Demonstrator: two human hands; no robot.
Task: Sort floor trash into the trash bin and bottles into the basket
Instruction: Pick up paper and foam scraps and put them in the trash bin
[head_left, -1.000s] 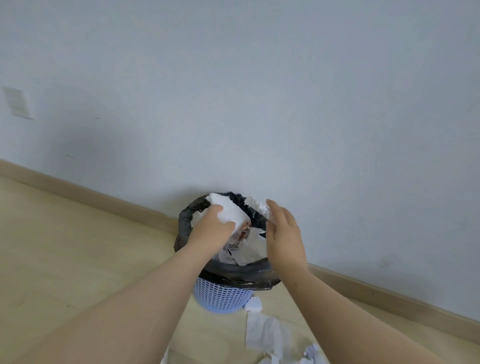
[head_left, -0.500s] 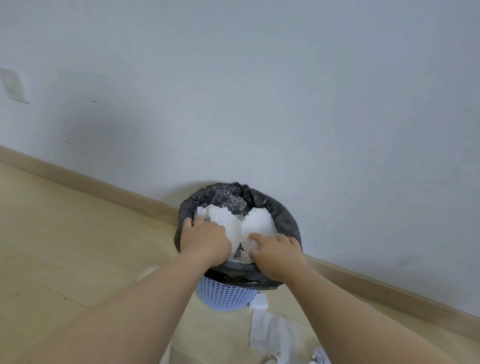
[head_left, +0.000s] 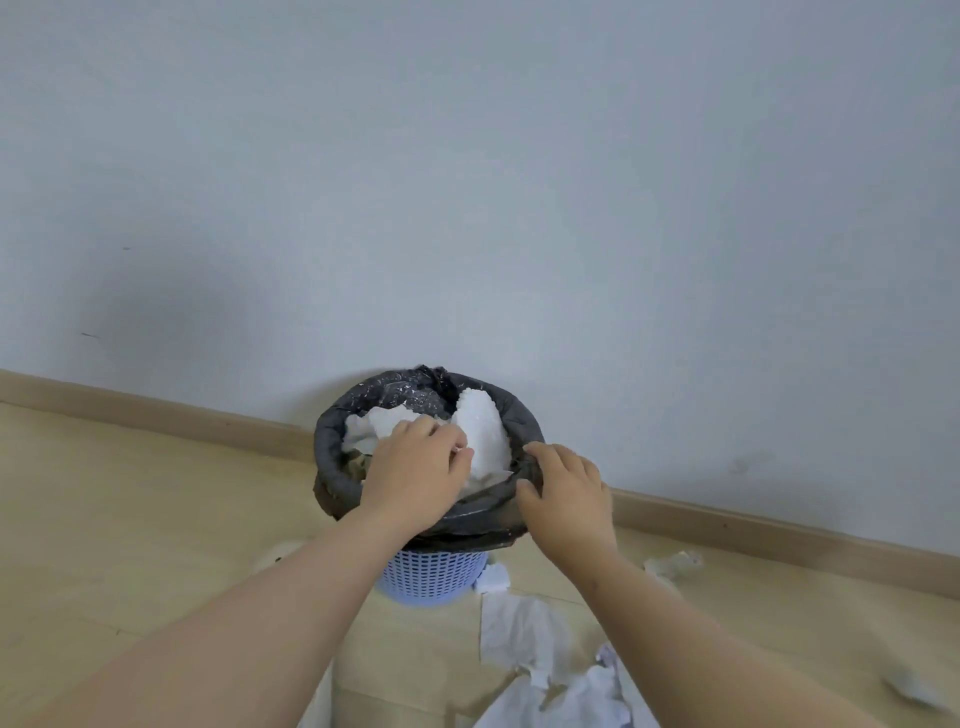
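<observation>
Standing on the wood floor (head_left: 130, 519) against the far baseboard (head_left: 156, 413), the blue trash bin (head_left: 431, 577) is carrying a black liner (head_left: 332, 441) folded over its rim. White foam pieces (head_left: 483, 436) are sitting heaped inside, rising above the rim. The left hand (head_left: 415, 470) is resting on top of the foam with fingers bent down over it; whether they are gripping or only pressing cannot be told. The right hand (head_left: 569, 493) is pinching the liner at the bin's near right rim, thumb on the outside, fingers curled over the edge. Crumpled white paper (head_left: 519, 636) is lying on the floor, near and right of the bin.
</observation>
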